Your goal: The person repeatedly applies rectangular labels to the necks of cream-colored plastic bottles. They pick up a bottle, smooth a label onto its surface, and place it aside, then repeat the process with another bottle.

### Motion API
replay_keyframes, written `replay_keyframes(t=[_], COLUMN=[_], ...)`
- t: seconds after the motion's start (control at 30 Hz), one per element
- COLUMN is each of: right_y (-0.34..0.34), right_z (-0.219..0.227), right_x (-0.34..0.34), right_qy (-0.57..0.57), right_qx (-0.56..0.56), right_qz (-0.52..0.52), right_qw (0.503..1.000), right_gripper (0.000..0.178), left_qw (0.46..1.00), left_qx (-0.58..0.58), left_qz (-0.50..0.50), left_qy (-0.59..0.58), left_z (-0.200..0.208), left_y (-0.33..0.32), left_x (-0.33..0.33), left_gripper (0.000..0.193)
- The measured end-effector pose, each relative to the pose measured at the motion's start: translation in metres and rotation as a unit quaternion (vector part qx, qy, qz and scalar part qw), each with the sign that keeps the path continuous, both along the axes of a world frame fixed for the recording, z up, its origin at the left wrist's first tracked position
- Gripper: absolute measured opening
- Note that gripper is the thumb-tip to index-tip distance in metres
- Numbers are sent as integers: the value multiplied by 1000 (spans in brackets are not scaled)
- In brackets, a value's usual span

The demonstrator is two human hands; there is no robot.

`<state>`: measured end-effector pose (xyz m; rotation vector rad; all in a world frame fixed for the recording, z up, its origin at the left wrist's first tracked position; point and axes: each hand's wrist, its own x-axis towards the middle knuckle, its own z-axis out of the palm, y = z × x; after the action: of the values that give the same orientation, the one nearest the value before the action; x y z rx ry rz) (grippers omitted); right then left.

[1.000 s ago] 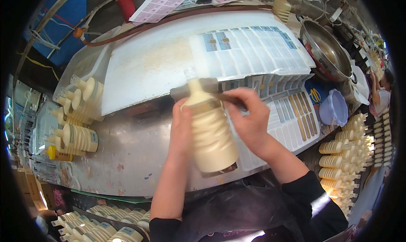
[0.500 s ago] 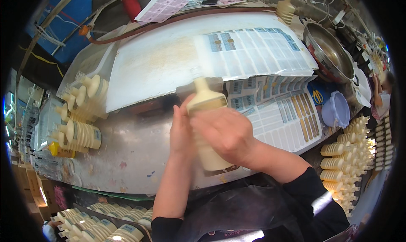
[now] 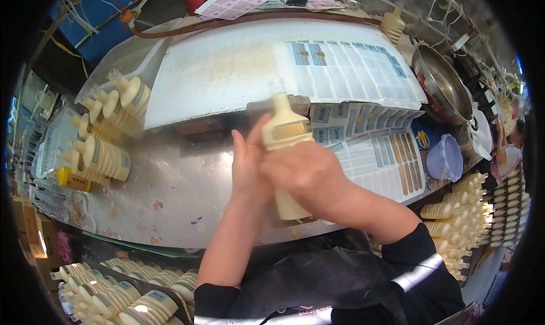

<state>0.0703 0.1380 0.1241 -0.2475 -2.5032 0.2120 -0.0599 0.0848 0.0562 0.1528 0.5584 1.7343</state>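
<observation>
A cream bottle [image 3: 283, 117] with ribbed sides and a narrow clear neck leans between my two hands, over the front of the workbench. Across its shoulder runs a gold label [image 3: 288, 130]. My left hand [image 3: 248, 169] holds the bottle from the left, thumb sticking up and apart, with most of the other fingers hidden behind it. My right hand [image 3: 304, 169] lies closed across the front of the bottle, below the gold label, its fingertips pressed toward my left palm. Right beside the bottle are sheets of gold and blue labels [image 3: 406, 163].
A white board [image 3: 221, 69] carrying more label sheets spans the bench's back. Several cream bottles [image 3: 108, 157] stand at left near a yellow container [image 3: 74, 179]. A metal pan [image 3: 445, 78] and a lilac bucket [image 3: 444, 159] sit at right. More bottles fill crates [image 3: 190, 311] below.
The whole view has shifted a little. My right hand has slid slightly along the bottle, and more of the gold label shows. Both hands stay on the bottle.
</observation>
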Motion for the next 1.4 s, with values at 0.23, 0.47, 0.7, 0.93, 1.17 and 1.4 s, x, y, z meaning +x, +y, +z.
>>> replay_keyframes(t=[0.23, 0.47, 0.7, 0.93, 1.17, 1.4], right_y=[24, 13, 47, 40, 70, 71], right_z=[-7, -6, 15, -5, -64, -41], right_x=[-12, -26, -32, -38, 7, 3], right_qy=[85, 33, 126, 88, 172, 229], right_qx=[50, 49, -386, -272, -361, -420], right_qz=[-23, -21, -118, -121, -204, -168], right_qw=[995, 998, 906, 951, 893, 862], right_gripper=[23, 26, 21, 36, 37, 37], left_qw=[999, 999, 1000, 951, 916, 944], left_qx=[-38, -25, -5, -101, -94, -100], left_qz=[2, 0, 12, 62, 71, 73], left_qy=[22, 32, -6, 285, 383, 306], left_z=[9, 2, -7, -17, -29, -9], left_y=[0, -2, -3, 9, 13, 12], left_x=[0, -3, -5, -2, -9, 1], left_gripper=[80, 80, 82, 53, 34, 40])
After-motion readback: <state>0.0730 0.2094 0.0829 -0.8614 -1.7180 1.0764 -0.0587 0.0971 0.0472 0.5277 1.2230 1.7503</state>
